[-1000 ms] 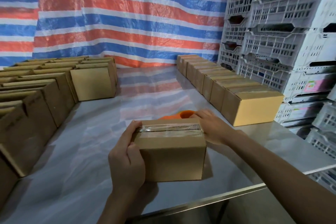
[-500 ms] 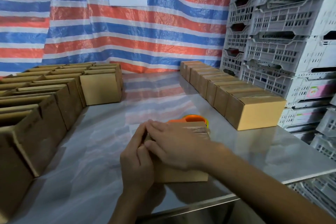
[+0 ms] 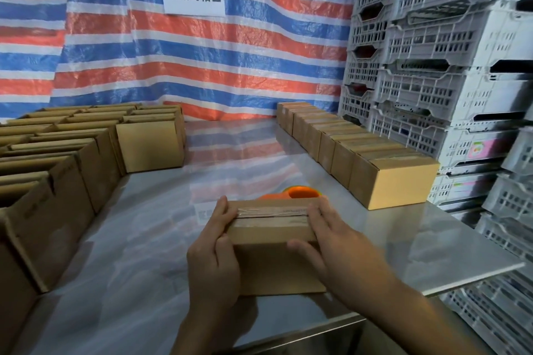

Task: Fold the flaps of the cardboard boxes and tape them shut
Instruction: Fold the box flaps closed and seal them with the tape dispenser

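A small brown cardboard box [image 3: 274, 265] stands near the front edge of the steel table, its top flaps closed with clear tape [image 3: 271, 213] along the seam. My left hand [image 3: 215, 256] holds the box's left end, fingers laid over the top edge. My right hand [image 3: 331, 248] holds the right end, fingers over the taped top and thumb on the front face. Behind the box an orange tape dispenser [image 3: 300, 192] is partly hidden.
Several open-flapped boxes [image 3: 57, 170] fill the left side of the table [image 3: 403, 239]. A row of closed boxes [image 3: 375, 164] lines the right side. Stacked white plastic crates [image 3: 450, 66] rise at the right; a striped tarp [image 3: 202, 60] hangs behind.
My right hand, which lay across the box top by the left hand half a second ago, has slid to the box's right end. The view has tilted upward slightly.
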